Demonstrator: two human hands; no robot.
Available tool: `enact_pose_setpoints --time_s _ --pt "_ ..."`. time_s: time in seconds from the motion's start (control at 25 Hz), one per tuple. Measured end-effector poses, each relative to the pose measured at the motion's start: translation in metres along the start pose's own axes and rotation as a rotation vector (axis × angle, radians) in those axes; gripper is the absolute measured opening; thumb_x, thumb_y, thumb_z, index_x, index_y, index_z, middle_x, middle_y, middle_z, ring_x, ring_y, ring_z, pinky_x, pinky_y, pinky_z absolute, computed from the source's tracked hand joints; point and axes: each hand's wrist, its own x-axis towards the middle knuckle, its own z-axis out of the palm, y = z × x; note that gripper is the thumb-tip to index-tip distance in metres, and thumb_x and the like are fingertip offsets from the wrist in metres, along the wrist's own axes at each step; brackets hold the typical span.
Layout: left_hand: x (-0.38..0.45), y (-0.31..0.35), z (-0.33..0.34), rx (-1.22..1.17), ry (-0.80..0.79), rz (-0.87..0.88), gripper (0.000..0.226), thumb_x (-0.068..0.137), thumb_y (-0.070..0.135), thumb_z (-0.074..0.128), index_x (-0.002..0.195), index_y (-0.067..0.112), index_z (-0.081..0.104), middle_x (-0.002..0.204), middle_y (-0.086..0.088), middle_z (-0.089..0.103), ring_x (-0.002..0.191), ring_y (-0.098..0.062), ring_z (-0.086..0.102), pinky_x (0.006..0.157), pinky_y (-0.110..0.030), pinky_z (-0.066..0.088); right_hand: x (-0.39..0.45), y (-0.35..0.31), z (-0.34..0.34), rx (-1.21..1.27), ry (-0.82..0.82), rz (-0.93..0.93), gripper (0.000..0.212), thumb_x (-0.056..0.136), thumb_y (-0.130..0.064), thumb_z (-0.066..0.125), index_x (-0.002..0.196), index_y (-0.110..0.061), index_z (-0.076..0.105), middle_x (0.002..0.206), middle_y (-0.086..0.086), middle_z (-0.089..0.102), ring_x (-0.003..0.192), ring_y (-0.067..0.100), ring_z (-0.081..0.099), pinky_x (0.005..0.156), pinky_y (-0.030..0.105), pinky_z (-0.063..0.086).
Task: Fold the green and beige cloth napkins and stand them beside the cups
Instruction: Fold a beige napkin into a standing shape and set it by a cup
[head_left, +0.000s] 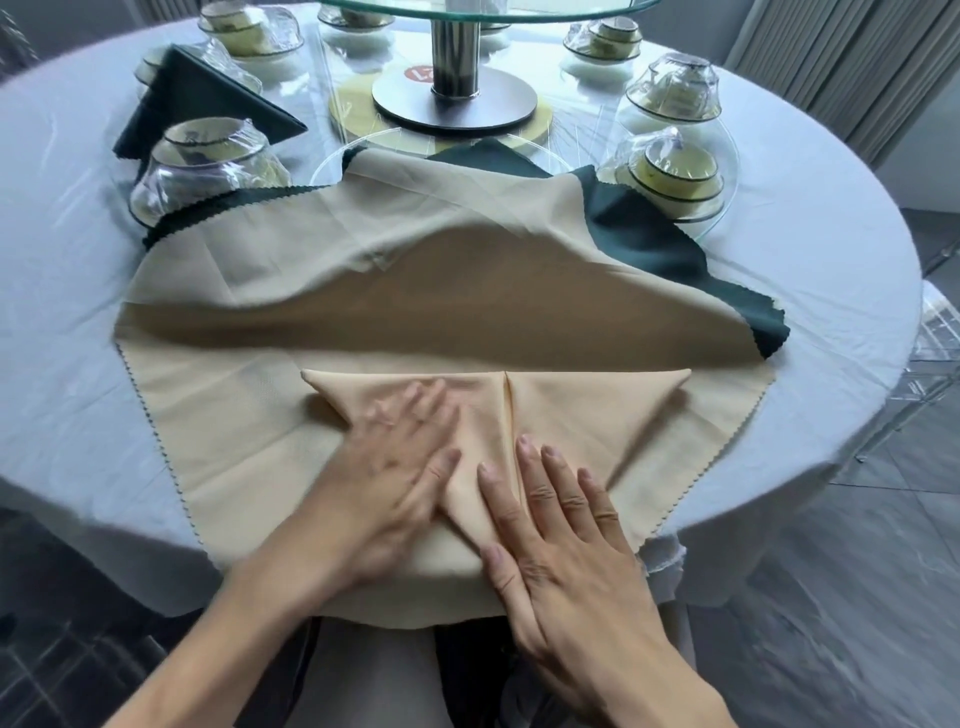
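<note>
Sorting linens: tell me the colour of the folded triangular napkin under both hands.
Beige folded triangular napkin, clearest in the head view.

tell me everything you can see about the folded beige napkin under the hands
The folded beige napkin is smooth, light tan cloth, folded into a downward-pointing triangle with a centre seam where two flaps meet. It lies flat on a larger stack of spread beige cloths near the table's front edge. The left hand and right hand press on it with straight fingers.
</note>
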Motion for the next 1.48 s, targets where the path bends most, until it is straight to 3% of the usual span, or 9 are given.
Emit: enact_pose_setpoints --time_s 0.12,0.2,0.36,0.72,0.96,1.16,1.28,1.4,1.48 --pt "0.001 -0.042 -0.02 0.269 0.01 -0.236 0.082 0.075 0.065 -0.022 0.149 0.031 -0.022 0.16 0.013 -0.023 0.142 0.0 -0.027 0.115 -0.029 -0.023 0.002 0.002 0.002 -0.018 0.031 -0.011 0.059 0.103 -0.047 0.011 0.15 -0.024 0.037 0.155 0.011 0.036 0.142 0.026 0.032 0.11 0.044 0.023" --pt "0.001 -0.049 -0.028 0.38 0.116 -0.267 0.085 0.085 0.055 -0.01 0.158 0.015 0.005 0.165 0.001 0.004 0.151 -0.01 -0.001 0.121 -0.04 -0.009 0.001 0.001 0.006 -0.016 0.067 -0.015 0.059 0.103 -0.047 0.011 0.15 -0.023 0.038 0.155 0.011 0.036 0.143 0.025 0.03 0.11 0.045 0.024" --pt "0.038 -0.017 -0.032 0.2 0.201 0.207 0.063 0.095 0.043 0.026 0.14 0.009 0.053 0.135 -0.009 0.062 0.125 -0.027 0.056 0.112 -0.034 0.03 0.003 0.004 0.01 0.004 0.11 -0.017 0.059 0.102 -0.047 0.011 0.149 -0.023 0.039 0.153 0.013 0.039 0.142 0.026 0.031 0.109 0.046 0.025" --pt "0.113 0.013 -0.068 -0.327 -0.41 0.253 0.05 0.071 0.007 0.05 0.112 0.031 0.067 0.075 -0.003 0.055 0.067 -0.016 0.047 0.064 -0.032 0.04 0.001 0.005 0.006 0.105 0.07 -0.027 0.058 0.102 -0.048 0.014 0.146 -0.026 0.044 0.154 0.01 0.039 0.141 0.025 0.035 0.109 0.043 0.026" --pt "0.093 0.017 -0.073 -0.587 -0.286 0.245 0.046 0.077 -0.013 0.055 0.106 0.017 0.075 0.086 0.001 0.066 0.078 -0.01 0.054 0.072 -0.024 0.042 0.003 -0.002 -0.032 0.843 0.206 0.207 0.072 0.083 -0.048 0.059 0.146 -0.049 0.025 0.153 -0.024 0.033 0.14 -0.002 0.031 0.113 0.026 0.028" --pt "0.042 0.057 -0.109 -0.718 -0.086 0.494 0.036 0.079 -0.018 0.065 0.105 0.005 0.074 0.092 -0.01 0.067 0.084 -0.019 0.064 0.071 -0.028 0.047 0.015 -0.017 -0.077 0.973 0.339 0.238 0.056 0.082 -0.029 0.066 0.129 -0.053 0.047 0.108 -0.026 0.065 0.097 -0.006 0.062 0.078 0.017 0.049" --pt "0.031 0.051 -0.117 -0.521 0.068 0.51 0.043 0.078 0.003 0.075 0.118 0.017 0.069 0.109 -0.006 0.064 0.103 -0.021 0.063 0.088 -0.027 0.049 0.027 0.0 -0.1 1.163 0.202 0.099 0.029 0.084 -0.01 0.058 0.105 -0.03 0.067 0.08 -0.005 0.068 0.071 0.005 0.058 0.061 0.022 0.046" --pt "0.029 0.023 -0.103 -0.873 -0.38 0.221 0.048 0.084 0.008 0.071 0.13 0.014 0.059 0.12 -0.029 0.061 0.105 -0.03 0.061 0.092 -0.038 0.046 0.047 0.033 -0.105 1.384 -0.188 -0.018 0.032 0.084 -0.005 0.058 0.112 -0.018 0.065 0.099 0.014 0.069 0.084 0.019 0.059 0.071 0.03 0.044" --pt "0.034 0.01 -0.077 -1.033 -0.387 0.022 0.04 0.087 0.011 0.07 0.126 0.013 0.061 0.114 -0.034 0.063 0.094 -0.03 0.059 0.083 -0.039 0.045 0.066 0.055 -0.093 1.369 -0.318 0.099 0.035 0.088 -0.006 0.064 0.12 -0.02 0.062 0.101 0.018 0.069 0.083 0.026 0.059 0.072 0.034 0.043"
